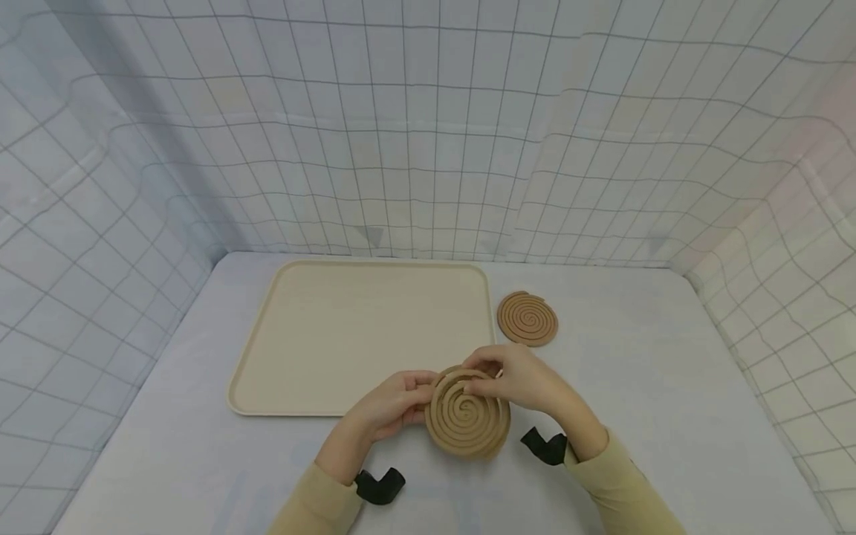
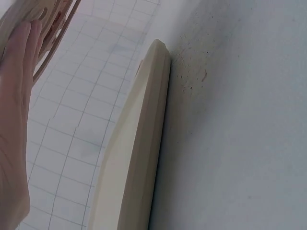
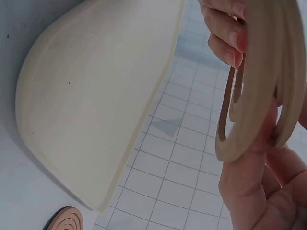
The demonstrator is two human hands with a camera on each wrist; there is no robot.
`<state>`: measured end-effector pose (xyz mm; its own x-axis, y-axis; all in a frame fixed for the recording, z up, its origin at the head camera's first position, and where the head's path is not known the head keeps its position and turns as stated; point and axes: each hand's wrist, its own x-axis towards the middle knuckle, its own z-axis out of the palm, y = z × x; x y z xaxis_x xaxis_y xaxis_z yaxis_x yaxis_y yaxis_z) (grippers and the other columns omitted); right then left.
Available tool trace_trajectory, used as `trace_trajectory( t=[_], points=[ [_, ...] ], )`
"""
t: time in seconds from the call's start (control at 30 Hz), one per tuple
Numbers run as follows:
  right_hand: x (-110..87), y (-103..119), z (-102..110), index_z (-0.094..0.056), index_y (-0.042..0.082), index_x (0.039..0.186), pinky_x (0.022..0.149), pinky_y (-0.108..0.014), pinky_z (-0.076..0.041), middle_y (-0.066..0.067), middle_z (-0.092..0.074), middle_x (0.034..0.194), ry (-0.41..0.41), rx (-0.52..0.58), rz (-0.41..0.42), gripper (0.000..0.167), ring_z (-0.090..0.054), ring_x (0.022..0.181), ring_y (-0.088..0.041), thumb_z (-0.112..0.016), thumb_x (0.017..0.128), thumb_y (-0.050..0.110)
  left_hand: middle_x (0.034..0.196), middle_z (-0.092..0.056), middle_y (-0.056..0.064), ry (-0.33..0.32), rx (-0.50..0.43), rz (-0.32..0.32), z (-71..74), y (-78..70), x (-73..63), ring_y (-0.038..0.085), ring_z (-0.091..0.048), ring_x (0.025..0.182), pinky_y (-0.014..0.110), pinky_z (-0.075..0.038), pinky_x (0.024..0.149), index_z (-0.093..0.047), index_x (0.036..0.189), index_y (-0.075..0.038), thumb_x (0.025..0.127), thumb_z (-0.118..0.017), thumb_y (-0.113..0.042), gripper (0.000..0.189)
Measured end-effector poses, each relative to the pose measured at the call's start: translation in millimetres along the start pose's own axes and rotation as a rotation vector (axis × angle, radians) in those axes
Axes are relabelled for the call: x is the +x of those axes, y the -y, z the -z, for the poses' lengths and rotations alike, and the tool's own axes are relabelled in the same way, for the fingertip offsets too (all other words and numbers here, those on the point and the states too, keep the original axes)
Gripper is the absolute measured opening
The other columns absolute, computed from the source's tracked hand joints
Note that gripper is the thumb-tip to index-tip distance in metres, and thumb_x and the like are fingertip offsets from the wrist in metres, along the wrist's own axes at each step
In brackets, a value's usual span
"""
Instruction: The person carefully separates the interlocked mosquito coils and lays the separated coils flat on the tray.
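Note:
A tan mosquito coil (image 1: 461,431), seemingly a nested pair, is held up over the table between both hands. On its left rim, the left hand (image 1: 391,405) grips with thumb and fingers. The right hand (image 1: 520,377) pinches the upper right part, its thumb on the face near the spiral. From the right wrist, the coil (image 3: 261,91) appears nearly edge-on with gaps between its turns, the right hand (image 3: 249,191) below it. In the left wrist view, the left hand (image 2: 14,120) touches the coil at the upper left corner.
A cream tray (image 1: 368,411) lies on the white table behind the hands, toward the left. Beside its right edge rests a browner mosquito coil (image 1: 527,319). Small dark crumbs (image 2: 204,75) dot the table near the tray. White gridded curtains (image 1: 428,148) surround the table.

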<state>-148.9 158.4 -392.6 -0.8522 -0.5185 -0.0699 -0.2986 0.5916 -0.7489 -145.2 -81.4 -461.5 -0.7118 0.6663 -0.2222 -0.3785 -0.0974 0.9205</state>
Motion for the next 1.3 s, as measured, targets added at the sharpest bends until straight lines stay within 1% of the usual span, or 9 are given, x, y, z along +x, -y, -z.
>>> trace_trajectory(
  t=[0.13,0.27,0.43,0.6,0.7,0.8,0.9,1.03,1.3],
  points=[
    [-5.3,-9,-3,-0.071,0.017,0.104,0.066,-0.024,-0.051,0.005,-0.067,0.087,-0.066,0.079,-0.080,0.025,-0.061,0.080,-0.011,-0.078,0.085,0.031,0.105,-0.070,0.002,-0.085,-0.048,-0.060,-0.1,3.2,-2.7,0.010,-0.070,0.094,0.025,-0.058,0.080,-0.041,0.135,0.018,0.101,-0.049,-0.008,0.043],
    [-8.6,-16,-11,-0.070,0.014,0.097,0.066,-0.027,-0.050,0.002,-0.068,0.085,-0.124,0.151,-0.147,0.020,-0.062,0.080,-0.013,-0.077,0.085,0.028,0.107,-0.069,0.001,-0.165,-0.105,-0.124,-0.2,6.6,-4.1,0.009,-0.069,0.098,0.025,-0.057,0.082,-0.036,0.137,0.020,0.102,-0.045,-0.005,0.044],
    [-6.2,-19,-18,-0.070,0.011,0.095,0.067,-0.027,-0.048,0.002,-0.069,0.081,-0.235,0.158,-0.214,0.018,-0.063,0.075,-0.011,-0.075,0.087,0.027,0.111,-0.065,-0.001,-0.164,-0.177,-0.174,-5.7,11.2,-2.7,0.009,-0.066,0.103,0.026,-0.057,0.086,-0.034,0.135,0.015,0.103,-0.041,-0.004,0.038],
    [-6.4,-16,-13,-0.072,0.015,0.097,0.068,-0.026,-0.051,0.004,-0.070,0.086,-0.198,0.092,-0.103,0.013,-0.063,0.081,-0.008,-0.074,0.088,0.025,0.115,-0.064,0.002,-0.072,-0.214,-0.137,-7.7,10.5,-2.1,0.011,-0.066,0.104,0.028,-0.057,0.086,-0.031,0.140,0.013,0.103,-0.036,-0.008,0.042],
    [-5.9,-13,-10,-0.073,0.017,0.096,0.070,-0.025,-0.053,0.006,-0.069,0.087,-0.132,0.042,-0.003,0.010,-0.062,0.082,-0.007,-0.073,0.090,0.024,0.115,-0.064,0.003,-0.018,-0.174,-0.082,-6.7,8.1,-2.5,0.009,-0.066,0.102,0.025,-0.056,0.085,-0.029,0.143,0.016,0.103,-0.037,-0.011,0.049],
    [-4.8,-10,-7,-0.072,0.018,0.096,0.071,-0.024,-0.053,0.008,-0.067,0.086,-0.093,0.008,0.044,0.009,-0.060,0.082,-0.006,-0.071,0.091,0.026,0.116,-0.064,0.004,-0.009,-0.135,-0.037,-5.5,7.6,-2.9,0.008,-0.065,0.102,0.022,-0.055,0.085,-0.028,0.144,0.017,0.104,-0.041,-0.015,0.052],
    [-3.7,-7,-8,-0.071,0.019,0.098,0.068,-0.023,-0.051,0.008,-0.066,0.086,-0.096,-0.001,0.020,0.010,-0.059,0.082,-0.006,-0.070,0.092,0.027,0.118,-0.063,0.007,-0.048,-0.122,-0.039,-4.8,9.2,-2.7,0.008,-0.066,0.103,0.023,-0.055,0.086,-0.029,0.145,0.016,0.105,-0.044,-0.014,0.053],
    [-3.0,-9,-12,-0.070,0.016,0.099,0.062,-0.023,-0.048,0.005,-0.064,0.083,-0.142,0.024,-0.046,0.014,-0.059,0.078,-0.008,-0.072,0.090,0.027,0.119,-0.062,0.007,-0.140,-0.146,-0.089,-5.2,11.3,-2.7,0.008,-0.066,0.103,0.023,-0.055,0.087,-0.029,0.144,0.014,0.104,-0.044,-0.010,0.050],
    [-0.1,-14,-24,-0.066,0.002,0.102,0.065,-0.030,-0.056,-0.008,-0.072,0.087,-0.229,0.304,-0.180,0.023,-0.065,0.074,-0.010,-0.075,0.088,0.017,0.127,-0.054,0.003,-0.253,-0.295,-0.206,-11.7,12.8,0.3,0.007,-0.060,0.116,0.024,-0.050,0.098,-0.027,0.143,0.008,0.105,-0.036,-0.006,0.041]
  ],
)
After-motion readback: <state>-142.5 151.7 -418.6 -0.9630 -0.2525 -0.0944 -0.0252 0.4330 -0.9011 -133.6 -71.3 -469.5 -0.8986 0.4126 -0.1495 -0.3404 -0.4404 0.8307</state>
